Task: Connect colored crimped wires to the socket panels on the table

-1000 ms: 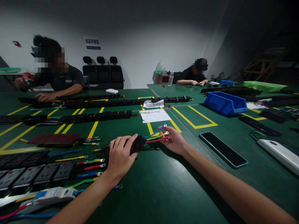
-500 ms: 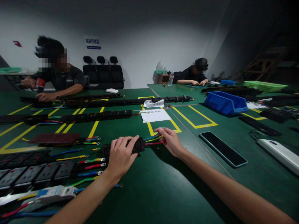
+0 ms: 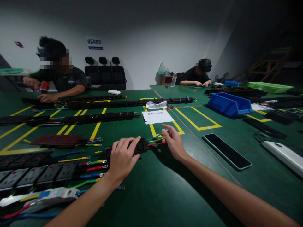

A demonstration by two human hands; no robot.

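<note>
My left hand [image 3: 124, 154] is closed over a black socket strip [image 3: 141, 145] lying on the green table, its fingers wrapped across the top. Blue, yellow-green and red wires [image 3: 156, 141] come out of the strip's right end. My right hand [image 3: 174, 142] pinches these wires near their far ends, thumb and fingers together; the wire tips are partly hidden by the fingers. To the left of my left hand lie more socket strips [image 3: 44, 176] with coloured wires ending in ring terminals [image 3: 104, 162]. A white paper sheet [image 3: 158, 117] lies beyond my hands.
A phone [image 3: 227, 151] and a white power bank-like box [image 3: 284, 156] lie to the right. Behind them stands a blue bin [image 3: 229, 104]. Long socket strips [image 3: 99, 117] cross the table ahead. Two co-workers [image 3: 68, 80] sit opposite, the left one with a red power drill [image 3: 44, 86].
My right hand has shifted slightly right along the wires, and its fingers have changed their pose. My left hand stays on the socket strip. The left co-worker's drill has moved a little right.
</note>
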